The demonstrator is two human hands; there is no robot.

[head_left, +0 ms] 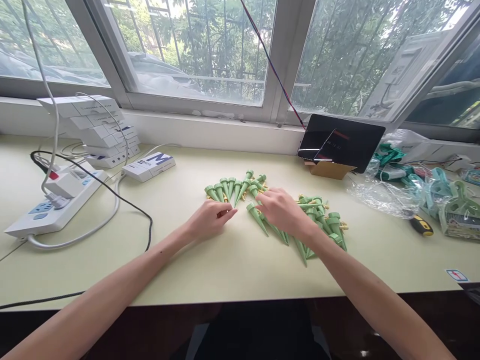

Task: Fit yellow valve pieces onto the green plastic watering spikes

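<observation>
Green plastic plant watering spikes with ribbed caps lie in two groups on the table. In the left group, several spikes (231, 186) fan out with their points toward me. My left hand (210, 219) rests at those points, fingers curled and thumb stretched along them; what it pinches, if anything, is hidden. My right hand (280, 209) is closed between the groups, its fingertips on a green watering spike (254, 190). Beneath and beside the right wrist is a looser heap of spikes (333, 220) with thin yellow pieces. A single spike (257, 219) lies just left of it.
At left stand a power strip (22, 225) with cables, a stack of white boxes (101, 127) and one loose box (149, 166). A tablet (345, 142) leans at the back right. Clear plastic wrap (386, 195), a yellow-black tool handle (421, 225) and bagged clips (461, 210) lie at right.
</observation>
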